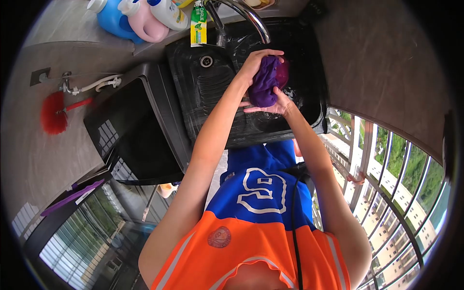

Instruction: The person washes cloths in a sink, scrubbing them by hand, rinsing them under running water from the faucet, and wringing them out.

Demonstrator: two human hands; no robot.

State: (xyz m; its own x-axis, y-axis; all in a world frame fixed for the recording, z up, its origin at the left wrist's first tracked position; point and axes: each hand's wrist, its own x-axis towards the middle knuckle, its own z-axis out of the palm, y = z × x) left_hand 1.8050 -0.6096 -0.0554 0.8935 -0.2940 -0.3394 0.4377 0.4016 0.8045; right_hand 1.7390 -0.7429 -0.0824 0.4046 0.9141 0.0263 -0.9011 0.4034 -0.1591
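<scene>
A wet-looking, bunched purple cloth [265,83] is held up over the black sink [208,92]. My left hand [258,64] grips its far end, fingers bent over the top edge. At the near end, my right hand [273,104] has its thumb pressed on the cloth and its fingers stretched beneath. Just right of the cloth is a magenta rounded object [283,72], partly covered; I cannot tell what it is. The chrome faucet [253,24] hangs beyond my left hand.
Blue [113,21], pink [145,21] and white [169,14] bottles stand on the back ledge near a green and yellow packet [198,24]. A black appliance [133,125] adjoins the sink's left. A red brush [54,113] hangs on the wall. Window bars [386,164] are at right.
</scene>
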